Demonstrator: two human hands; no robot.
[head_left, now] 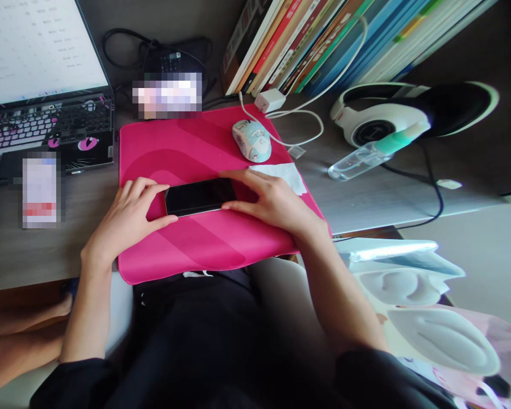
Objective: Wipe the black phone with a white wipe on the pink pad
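A smartphone (199,197) with a dark screen lies lengthwise between my hands, face up over a pink desk mat (187,238). My left hand (130,216) grips its left end, thumb at the near corner and fingers at the far corner. At the right end, my right hand (272,199) holds it the same way, thumb on the near edge and fingertips along the far edge. Whether the phone rests on the mat or is slightly lifted, I cannot tell. Just beyond my right hand are a white wipe (292,177) and a patterned mouse (252,141).
A laptop (55,128) stands at the left, near a blurred-out card-like item (39,190). Books (289,45) line the back, with a white charger (270,100) and cable before them. At right lie headphones (375,122) and a clear spray bottle (357,160). Another person's legs (25,335) show lower left.
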